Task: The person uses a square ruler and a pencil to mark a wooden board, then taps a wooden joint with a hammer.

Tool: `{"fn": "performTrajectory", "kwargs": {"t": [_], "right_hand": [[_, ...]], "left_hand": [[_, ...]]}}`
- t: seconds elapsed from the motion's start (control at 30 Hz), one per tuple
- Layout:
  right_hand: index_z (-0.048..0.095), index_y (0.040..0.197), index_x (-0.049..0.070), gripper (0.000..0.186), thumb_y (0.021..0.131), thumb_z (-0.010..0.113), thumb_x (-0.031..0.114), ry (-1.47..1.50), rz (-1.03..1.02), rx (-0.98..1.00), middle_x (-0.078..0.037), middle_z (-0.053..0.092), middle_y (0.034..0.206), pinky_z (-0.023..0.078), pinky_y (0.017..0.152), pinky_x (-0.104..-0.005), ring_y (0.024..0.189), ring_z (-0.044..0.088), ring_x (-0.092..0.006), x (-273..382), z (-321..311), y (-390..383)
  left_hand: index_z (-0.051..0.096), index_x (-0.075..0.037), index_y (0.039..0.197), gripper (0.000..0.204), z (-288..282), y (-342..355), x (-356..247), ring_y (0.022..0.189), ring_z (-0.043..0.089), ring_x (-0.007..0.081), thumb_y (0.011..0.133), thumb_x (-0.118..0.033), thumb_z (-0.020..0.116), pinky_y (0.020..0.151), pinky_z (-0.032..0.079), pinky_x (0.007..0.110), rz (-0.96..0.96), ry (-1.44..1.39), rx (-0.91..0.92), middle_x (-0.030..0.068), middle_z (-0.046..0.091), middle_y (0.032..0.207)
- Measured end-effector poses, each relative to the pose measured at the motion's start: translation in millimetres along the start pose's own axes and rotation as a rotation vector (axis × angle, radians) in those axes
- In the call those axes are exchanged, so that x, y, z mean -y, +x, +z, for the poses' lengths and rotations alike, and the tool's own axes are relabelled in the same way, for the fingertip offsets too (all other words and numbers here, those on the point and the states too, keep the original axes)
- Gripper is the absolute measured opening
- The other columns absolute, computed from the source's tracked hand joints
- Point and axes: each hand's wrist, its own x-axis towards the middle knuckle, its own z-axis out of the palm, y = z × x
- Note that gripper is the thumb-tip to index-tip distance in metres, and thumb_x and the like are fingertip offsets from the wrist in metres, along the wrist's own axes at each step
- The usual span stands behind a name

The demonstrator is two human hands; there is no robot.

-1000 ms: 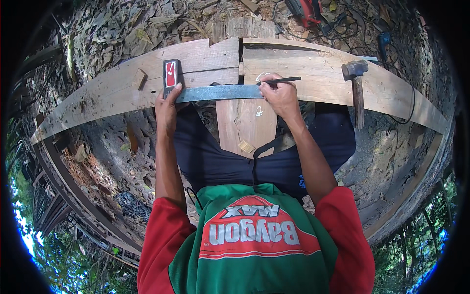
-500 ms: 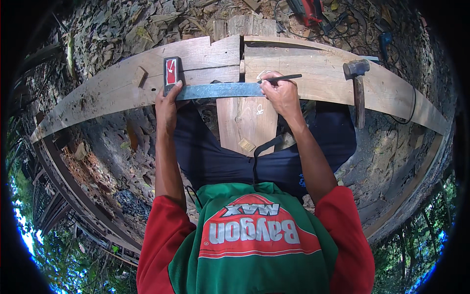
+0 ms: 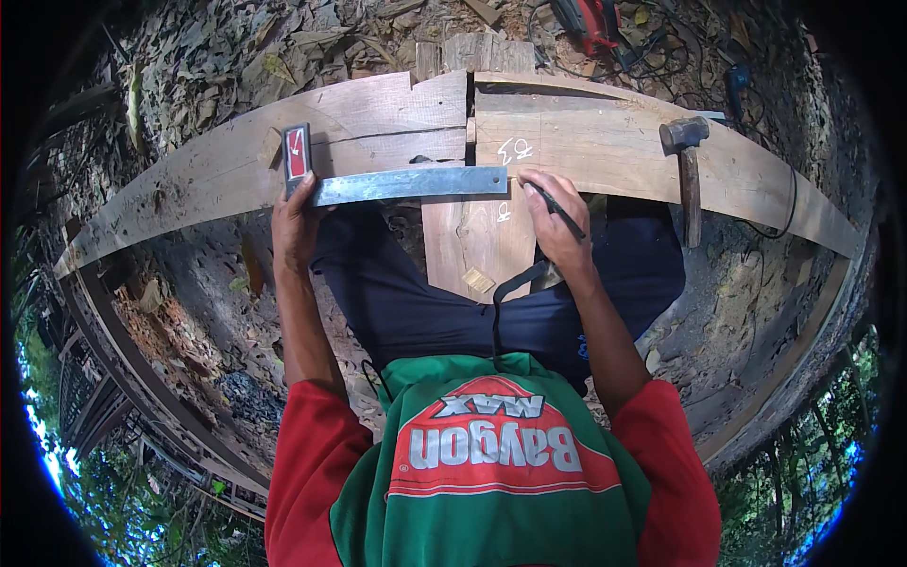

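My left hand [image 3: 292,225] grips the try square by its black handle [image 3: 298,154] with a red inset. Its steel blade [image 3: 406,184] lies along the lower edge of the left plank [image 3: 373,104], crossing the gap toward the right plank [image 3: 609,137]. My right hand [image 3: 557,241] holds a dark pencil [image 3: 571,221] just beyond the blade's right end, its top slanting down toward me. White handwritten marks sit on the right plank and on the upright middle board [image 3: 463,236] beneath, which carries a small yellowish wood piece [image 3: 477,280].
A hammer [image 3: 683,136] with a wooden handle rests on the right plank. Beyond are a red power tool [image 3: 590,24], a blue tool [image 3: 737,90] and black cables [image 3: 789,213]. Dry leaves cover the ground [image 3: 236,57]; my legs [image 3: 368,293] are under the planks.
The square and my left hand have shifted left. My right hand has moved right and slightly down, turning the pencil from level to slanting toward me, uncovering more white marks.
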Motion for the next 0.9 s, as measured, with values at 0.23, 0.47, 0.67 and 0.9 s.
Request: {"fn": "performTrajectory", "kwargs": {"t": [0.23,0.47,0.67,0.9], "right_hand": [[0.066,0.122,0.008,0.035,0.087,0.065,0.004,-0.109,-0.048,0.063,-0.013,0.072,0.113,0.044,0.103,-0.0455,0.121,0.058,-0.0371,17,28,-10],[0.066,0.123,0.008,0.034,0.089,0.064,0.006,-0.172,-0.055,0.071,-0.012,0.071,0.117,0.042,0.104,-0.0455,0.122,0.058,-0.0369,15,29,-13],[0.067,0.122,0.008,0.032,0.090,0.064,0.007,-0.139,-0.027,0.071,-0.012,0.071,0.115,0.043,0.103,-0.0453,0.121,0.058,-0.0364,15,26,-12],[0.067,0.122,0.007,0.032,0.090,0.063,0.007,-0.148,-0.038,0.067,-0.013,0.071,0.114,0.043,0.102,-0.0450,0.120,0.059,-0.0366,14,24,-11]], "left_hand": [[0.062,-0.004,0.112,0.025,-8,9,-5,0.081,0.069,0.0155,0.096,-0.022,0.068,0.068,0.058,0.033,0.037,-0.050,-0.010,0.0029,0.067,0.094],[0.061,-0.008,0.114,0.027,-2,14,-2,0.085,0.067,0.0137,0.095,-0.024,0.070,0.072,0.056,0.033,0.001,0.053,-0.005,0.0012,0.067,0.096],[0.059,-0.008,0.119,0.032,4,12,-7,0.085,0.067,0.0133,0.094,-0.024,0.071,0.070,0.057,0.032,-0.009,0.103,-0.024,0.0018,0.067,0.098],[0.060,-0.007,0.118,0.032,13,10,-11,0.084,0.067,0.0124,0.094,-0.024,0.071,0.067,0.057,0.029,-0.008,0.136,-0.056,0.0016,0.066,0.098]]}}
